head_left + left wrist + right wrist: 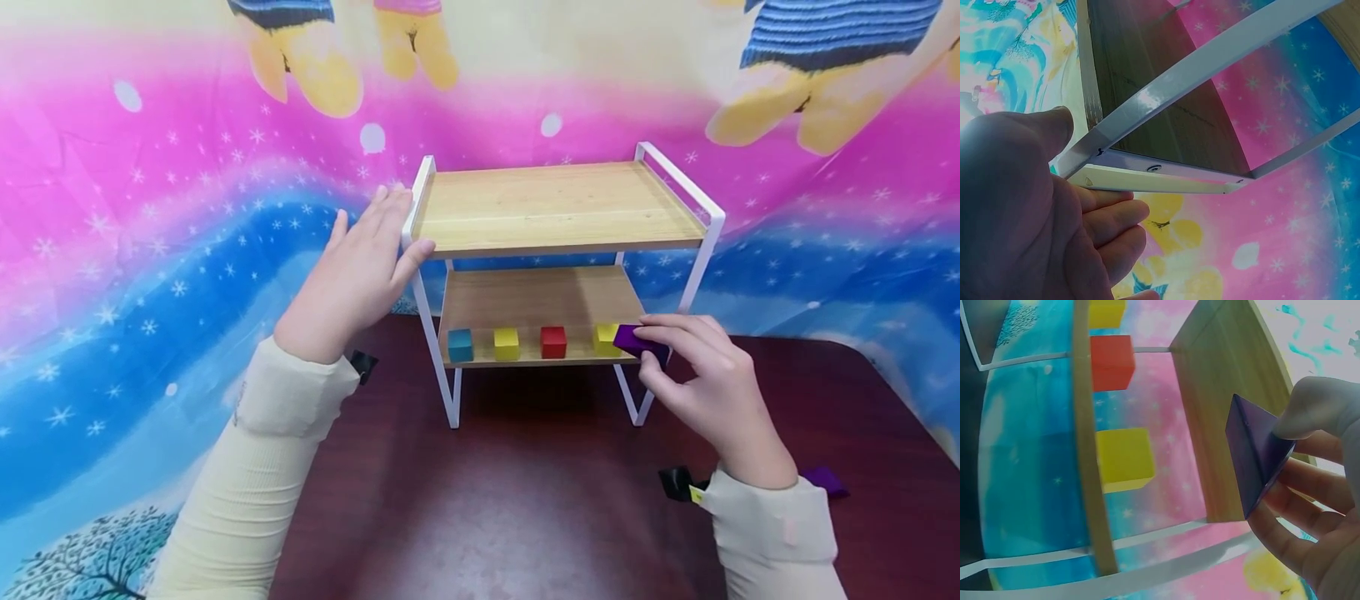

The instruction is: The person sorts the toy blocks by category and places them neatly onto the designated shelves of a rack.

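A two-tier wooden rack with a white metal frame [684,190] stands on a dark red table [525,500]. On its lower shelf [540,300] sit a teal cube [460,344], a yellow cube [506,342], a red cube [553,342] and another yellow cube [604,337]. My right hand [701,379] pinches a purple block [637,342] at the shelf's right end, beside the second yellow cube [1124,459]. The purple block [1254,453] is tilted between thumb and fingers. My left hand [360,267] holds the rack's left rail [1197,69], thumb on the front corner, fingers flat along the side.
A bright pink and blue patterned cloth [150,250] hangs behind the table. The rack's top shelf [555,204] carries nothing. Another purple piece [825,481] lies on the table by my right sleeve. Black straps [675,482] sit at both wrists.
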Available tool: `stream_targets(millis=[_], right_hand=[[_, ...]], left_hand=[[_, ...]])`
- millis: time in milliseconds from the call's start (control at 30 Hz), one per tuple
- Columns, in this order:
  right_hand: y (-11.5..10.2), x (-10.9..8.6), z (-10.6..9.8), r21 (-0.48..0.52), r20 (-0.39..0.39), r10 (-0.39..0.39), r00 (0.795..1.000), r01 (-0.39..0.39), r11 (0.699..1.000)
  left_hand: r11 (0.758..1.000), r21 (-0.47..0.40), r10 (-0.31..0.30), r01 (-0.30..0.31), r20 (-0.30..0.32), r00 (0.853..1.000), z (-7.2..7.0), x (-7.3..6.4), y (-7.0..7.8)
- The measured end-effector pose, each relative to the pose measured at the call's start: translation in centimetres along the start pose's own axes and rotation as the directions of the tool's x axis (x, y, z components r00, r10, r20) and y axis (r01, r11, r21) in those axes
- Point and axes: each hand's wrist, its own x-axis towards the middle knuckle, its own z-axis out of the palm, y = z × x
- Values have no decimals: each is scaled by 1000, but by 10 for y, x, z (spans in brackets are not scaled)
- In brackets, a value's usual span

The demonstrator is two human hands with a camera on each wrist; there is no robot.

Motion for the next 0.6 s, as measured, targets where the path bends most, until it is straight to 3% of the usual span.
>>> stream_targets(millis=[233, 600], right_hand=[[-5, 12, -2, 12, -19, -47, 999, 47, 999], [-11, 26, -7, 17, -43, -43, 998, 44, 999]], left_hand=[[1000, -1, -2, 2, -3, 1000, 2, -1, 0], [1000, 6, 0, 0, -12, 1000, 2, 0, 0]])
